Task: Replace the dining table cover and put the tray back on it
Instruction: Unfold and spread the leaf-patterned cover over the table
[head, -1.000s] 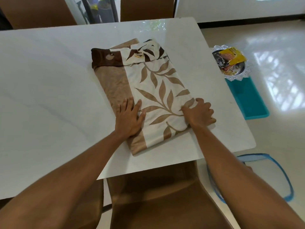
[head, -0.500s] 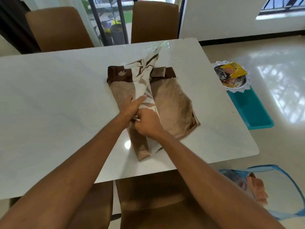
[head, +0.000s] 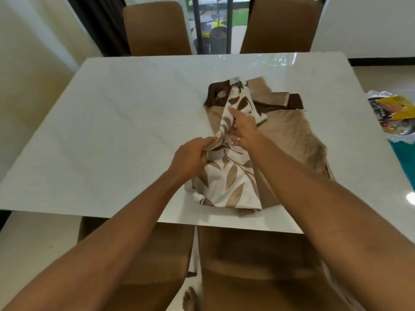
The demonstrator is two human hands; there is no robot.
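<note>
Left hand [head: 190, 158]: fingers curled, pinching a gathered fold of the table cover [head: 231, 187]. Right hand [head: 243, 131]: just beyond the left, fingers curled into the same raised fold, forefinger stretched along it. Both hands grip cloth; I see neither one free.

The cover lies half-folded on the desk [head: 123, 131], right of centre and reaching almost to the near edge. It is soft fabric: a cream panel printed with tan leaves, a plain tan panel spread flat to the right, and a dark brown band across the far end. The lifted part is creased and twisted.

The desk is a white, glossy, faintly veined rectangular slab that catches window glare. The tray [head: 379, 96], silvery with a scalloped rim and holding yellow and dark packets, sits off the desk past its right edge, over something teal [head: 406, 162].

Brown padded chairs: two at the far side [head: 157, 30] [head: 280, 25], one tucked in near me [head: 258, 265]. Pale shiny floor. Potted plants [head: 216, 39] sit behind the window bars.
</note>
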